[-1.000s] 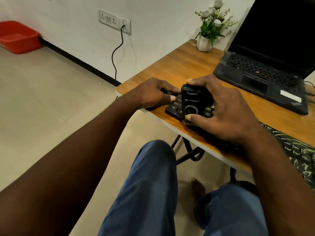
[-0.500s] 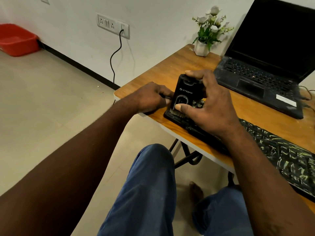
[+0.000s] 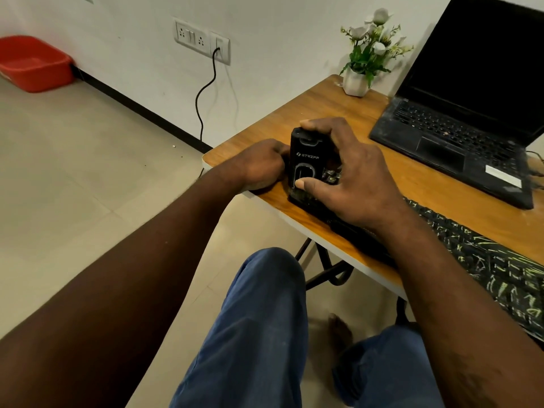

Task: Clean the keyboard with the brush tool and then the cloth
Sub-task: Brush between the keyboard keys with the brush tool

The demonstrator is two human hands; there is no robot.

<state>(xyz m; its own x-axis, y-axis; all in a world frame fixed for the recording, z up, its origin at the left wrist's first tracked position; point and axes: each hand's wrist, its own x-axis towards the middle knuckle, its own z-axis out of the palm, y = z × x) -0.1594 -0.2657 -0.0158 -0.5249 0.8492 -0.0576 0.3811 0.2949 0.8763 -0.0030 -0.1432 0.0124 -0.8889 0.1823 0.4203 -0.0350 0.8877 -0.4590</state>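
Here the right hand (image 3: 353, 178) grasps the black brush tool (image 3: 306, 156) near the centre of the frame. The thumb presses low on the tool's near face and the forefinger curls over its top. The tool stands upright on the left end of the keyboard (image 3: 485, 260). This is a black keyboard with green marks, and it lies along the near edge of the wooden table (image 3: 309, 113) and runs to the lower right of the frame.

The left hand (image 3: 259, 166) lies just left of the tool, knuckles up, at the end of the keyboard. Its fingers are curled but hidden behind the tool, so I cannot tell if they hold anything.

In the upper right an open laptop (image 3: 459, 134) with a dark screen stands on the table. Left of it is a small white pot (image 3: 356, 82) with white flowers. On the wall, upper centre, a black cable (image 3: 206, 89) hangs from a socket (image 3: 191, 35). A red basin (image 3: 32, 64) is on the floor in the upper left. Legs in blue trousers (image 3: 259, 334) fill the bottom centre.
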